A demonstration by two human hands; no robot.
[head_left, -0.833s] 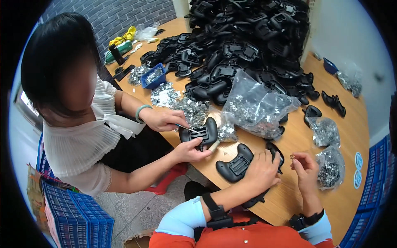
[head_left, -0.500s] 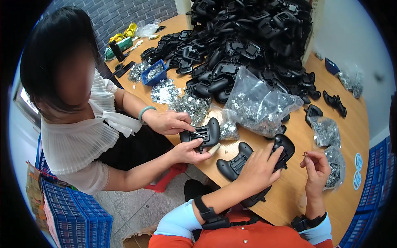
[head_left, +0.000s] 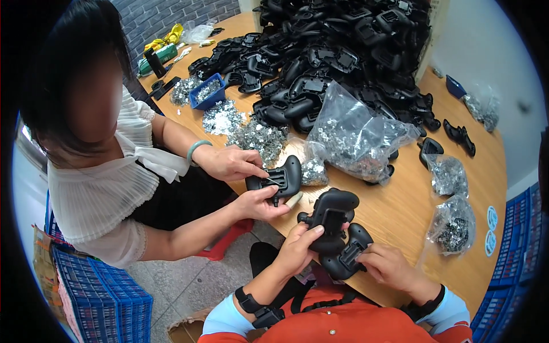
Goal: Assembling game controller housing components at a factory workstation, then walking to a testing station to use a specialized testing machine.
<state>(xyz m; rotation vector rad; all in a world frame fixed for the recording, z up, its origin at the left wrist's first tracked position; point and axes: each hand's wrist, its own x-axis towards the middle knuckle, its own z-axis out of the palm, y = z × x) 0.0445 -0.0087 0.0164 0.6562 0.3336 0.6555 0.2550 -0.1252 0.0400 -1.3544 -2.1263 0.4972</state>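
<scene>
We observe two black game-controller shells in work at the near edge of the table (head_left: 400,197). The upper shell (head_left: 338,200) is in our left hand (head_left: 297,250); that grip is closed on it, thumb across its near side, fingers showing at its far side. It is tilted, handles upward and downward, above the near edge. The lower shell (head_left: 337,267) sits just below and to the right, overlapping the first in view, its slotted recess facing us. We cannot tell how far the table supports it. Our right hand (head_left: 392,267) meets the right side of this lower shell, fingertips drawn together at the recess; whether that grip pinches a small part, we cannot tell.

Just to the left, a co-worker's hands hold another controller shell (head_left: 293,171) and bring a thin tool (head_left: 273,181) to its recess.

Beyond it we record a small bag of metal parts (head_left: 314,167), a large clear bag (head_left: 357,143) of the same kind, a loose silvery heap (head_left: 260,142) and a blue tray (head_left: 208,104) of metal pieces. Two filled bags lie near the right edge, the nearer one (head_left: 454,230) beside blue-and-white round stickers (head_left: 492,218). Behind everything rises a pile of black shells (head_left: 337,60).
</scene>
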